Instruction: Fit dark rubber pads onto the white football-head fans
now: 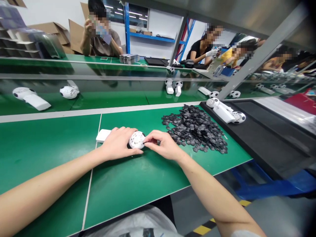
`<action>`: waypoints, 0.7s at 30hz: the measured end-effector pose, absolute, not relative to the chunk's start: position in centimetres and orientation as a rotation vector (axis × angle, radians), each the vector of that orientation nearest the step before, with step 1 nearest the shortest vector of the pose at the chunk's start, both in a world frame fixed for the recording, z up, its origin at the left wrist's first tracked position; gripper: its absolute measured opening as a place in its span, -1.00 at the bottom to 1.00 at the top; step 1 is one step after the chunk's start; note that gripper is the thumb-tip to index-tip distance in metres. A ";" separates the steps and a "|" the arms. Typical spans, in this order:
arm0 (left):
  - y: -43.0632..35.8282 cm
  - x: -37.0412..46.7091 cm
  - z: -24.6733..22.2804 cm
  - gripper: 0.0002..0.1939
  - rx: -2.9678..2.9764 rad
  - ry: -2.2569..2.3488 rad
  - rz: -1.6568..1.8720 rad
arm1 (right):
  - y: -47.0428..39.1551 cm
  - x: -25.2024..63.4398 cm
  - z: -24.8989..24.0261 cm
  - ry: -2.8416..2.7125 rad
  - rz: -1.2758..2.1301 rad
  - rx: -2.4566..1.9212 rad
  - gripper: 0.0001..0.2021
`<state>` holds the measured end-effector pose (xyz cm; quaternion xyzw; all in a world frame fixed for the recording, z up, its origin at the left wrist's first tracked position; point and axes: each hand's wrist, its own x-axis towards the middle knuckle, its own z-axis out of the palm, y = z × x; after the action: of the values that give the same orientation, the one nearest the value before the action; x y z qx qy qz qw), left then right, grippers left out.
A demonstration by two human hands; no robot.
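My left hand (120, 142) is wrapped around a white football-shaped device (137, 140) that lies on the green table (128, 184). Its white handle (102, 135) sticks out to the left from under the palm. My right hand (161, 143) is pinched at the right side of the ball, touching it; what lies between thumb and forefinger is too small to make out. A heap of small black pieces (197, 128) is spread on the table to the right of my right hand.
A black tray (276, 131) with football devices (223, 111) on its corner stands at the right. More such devices (32, 98) lie on the green line behind a pale rail (61, 113). A slanted metal post (259, 49) rises there. Several people sit across.
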<state>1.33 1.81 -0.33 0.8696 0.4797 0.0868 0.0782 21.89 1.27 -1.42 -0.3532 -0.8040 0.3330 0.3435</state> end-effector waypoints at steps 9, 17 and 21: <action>1.8 1.2 -0.3 -0.33 2.559 1.429 0.331 | 1.5 21.2 -1.8 -1.999 0.948 -0.938 -0.94; 1.7 1.6 -0.1 -0.42 2.496 1.477 0.343 | 2.6 21.4 -2.1 -1.894 1.272 -0.925 -0.89; 1.6 1.6 -0.1 -0.42 2.474 1.472 0.333 | 2.6 21.5 -1.6 -1.978 1.216 -0.898 -0.93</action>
<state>1.63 1.60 -0.11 0.8474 0.5041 0.1141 0.1216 21.54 2.60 -1.60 -0.3418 -0.7525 0.4628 0.3204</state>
